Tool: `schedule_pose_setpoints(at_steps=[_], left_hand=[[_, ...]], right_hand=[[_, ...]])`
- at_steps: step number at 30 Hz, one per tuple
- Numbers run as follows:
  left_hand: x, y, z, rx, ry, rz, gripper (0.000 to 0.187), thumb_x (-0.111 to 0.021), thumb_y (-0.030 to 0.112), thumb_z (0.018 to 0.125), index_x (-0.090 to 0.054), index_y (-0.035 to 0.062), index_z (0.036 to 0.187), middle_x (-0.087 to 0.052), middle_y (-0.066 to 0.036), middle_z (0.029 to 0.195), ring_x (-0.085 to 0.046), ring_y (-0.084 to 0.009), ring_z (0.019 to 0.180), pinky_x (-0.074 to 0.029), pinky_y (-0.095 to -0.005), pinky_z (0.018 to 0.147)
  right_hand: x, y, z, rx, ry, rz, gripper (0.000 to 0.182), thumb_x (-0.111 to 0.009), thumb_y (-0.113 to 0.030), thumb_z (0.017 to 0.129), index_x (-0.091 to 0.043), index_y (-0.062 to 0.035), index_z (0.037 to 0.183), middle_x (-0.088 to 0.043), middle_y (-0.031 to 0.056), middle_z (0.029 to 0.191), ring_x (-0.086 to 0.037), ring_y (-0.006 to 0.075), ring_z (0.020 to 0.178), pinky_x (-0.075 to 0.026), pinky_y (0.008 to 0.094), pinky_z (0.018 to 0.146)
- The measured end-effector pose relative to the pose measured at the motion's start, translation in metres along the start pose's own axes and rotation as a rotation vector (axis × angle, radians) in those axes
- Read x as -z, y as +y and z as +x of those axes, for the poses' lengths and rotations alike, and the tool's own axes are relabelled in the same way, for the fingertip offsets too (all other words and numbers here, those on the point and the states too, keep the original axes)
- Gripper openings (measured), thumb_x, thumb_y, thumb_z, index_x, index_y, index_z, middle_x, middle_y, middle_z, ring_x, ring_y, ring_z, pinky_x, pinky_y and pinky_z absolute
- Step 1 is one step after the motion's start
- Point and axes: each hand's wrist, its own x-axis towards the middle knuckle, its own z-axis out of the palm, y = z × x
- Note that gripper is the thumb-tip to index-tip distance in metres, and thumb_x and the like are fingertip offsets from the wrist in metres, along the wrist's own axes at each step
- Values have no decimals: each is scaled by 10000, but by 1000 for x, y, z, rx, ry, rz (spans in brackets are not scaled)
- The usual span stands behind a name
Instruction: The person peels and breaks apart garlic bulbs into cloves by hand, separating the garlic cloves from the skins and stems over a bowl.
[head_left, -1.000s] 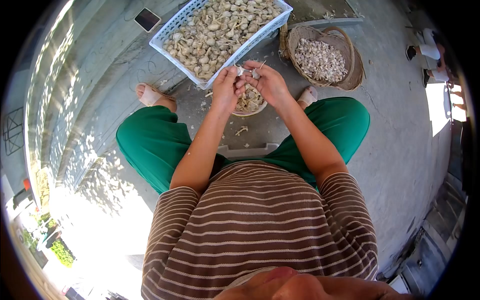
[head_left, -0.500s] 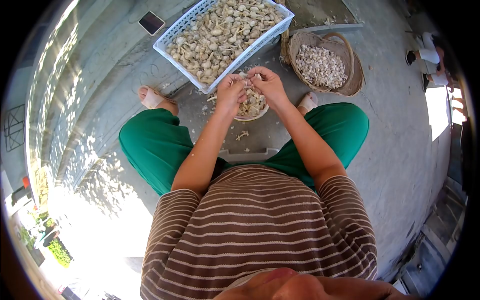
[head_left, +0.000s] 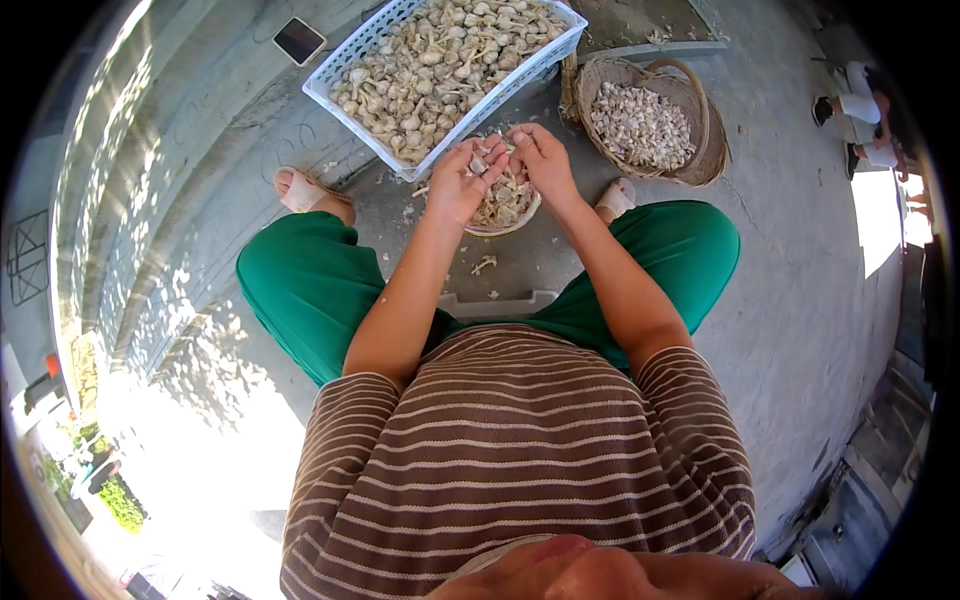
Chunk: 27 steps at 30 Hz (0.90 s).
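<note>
- Brown striped shirt (head_left: 520, 430) and green trousers (head_left: 310, 290), knees spread.
- Left hand (head_left: 460, 188): cupped, its fingers curled around pale garlic (head_left: 477, 166).
- Right hand (head_left: 545, 168): just beside it, fingers bent; whether they grip anything, I cannot tell.
- Bowl (head_left: 497, 231) of peelings (head_left: 505, 208) on the floor (head_left: 590, 290), below the 2 hands.
- Blue crate (head_left: 498, 102) of garlic bulbs (head_left: 435, 75), beyond the bowl.
- Wicker basket (head_left: 712, 150) of loose cloves (head_left: 640, 125), right of the crate.
- Phone (head_left: 299, 41), left of the crate.
- Another person's legs (head_left: 858, 107), far right.
</note>
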Motion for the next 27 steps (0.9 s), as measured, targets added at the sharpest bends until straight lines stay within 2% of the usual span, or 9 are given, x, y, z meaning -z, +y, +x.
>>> schedule_pose_setpoints(at_steps=[7,9,10,12,13,18,21,23,27], left_hand=[[0,2,5,-45,29,-186,327,-390,213,960,-496,-95,993,-520,-234,1166,-487,-330,1138,-403,-417,1015],[5,-7,9,-133,2,54,382,-372,259,971,-490,-77,1110,-522,-187,1180,-498,-285,1125,-412,-365,983],[-5,-10,1,-141,4,54,382,-372,259,971,-490,-77,1110,-522,-187,1180,-498,-285,1125,-412,-365,983],[-24,-20,-18,-133,-15,741,427,-373,314,974,-461,-11,1236,-520,-119,1198,-498,-222,1111,-399,-322,948],[-16,-31,-13,-141,-10,745,427,-373,314,974,-461,-11,1236,-520,-119,1198,-498,-222,1111,-399,-322,948],[-9,-46,-3,-364,-116,861,428,-402,346,965,-476,51,1265,-515,-76,1204,-502,-126,1018,-400,-255,864],[9,-24,29,-440,77,874,324,-481,221,937,-527,28,1193,-557,-51,1101,-509,-121,933,-403,-244,811],[34,-3,56,-455,294,864,263,-523,133,899,-563,15,1130,-581,-40,1027,-520,-124,901,-409,-261,787],[86,39,104,-515,561,1120,226,-514,89,863,-609,-12,1042,-589,-52,933,-540,-127,841,-430,-270,722]], right_hand=[[-10,-1,-6,112,99,33,188,-431,-87,928,-528,-44,1084,-591,49,835,-548,78,596,-374,189,437],[-6,9,-6,-116,-37,104,229,-422,-169,948,-494,-68,1140,-556,70,1020,-567,96,743,-411,195,500],[-7,15,-7,-114,-45,104,229,-422,-169,948,-494,-68,1140,-556,70,1020,-567,96,743,-411,195,500],[-14,26,-13,-367,-91,549,252,-413,-250,954,-514,-81,1112,-558,57,1005,-561,103,767,-445,235,584],[-25,20,-17,-412,97,599,204,-441,-276,940,-549,-103,934,-534,9,780,-510,94,669,-405,241,490],[15,71,4,-384,91,797,141,-467,-149,919,-521,-27,872,-526,58,762,-506,152,647,-426,254,508],[54,51,28,-238,501,1036,216,-464,-176,938,-480,34,890,-527,133,802,-559,248,727,-498,283,599],[84,20,43,75,595,1192,377,-387,-249,969,-422,81,1147,-517,255,1129,-536,387,1049,-514,418,897],[97,12,49,20,779,1191,405,-418,-226,957,-332,57,1233,-474,291,1173,-556,380,1003,-529,389,868]])
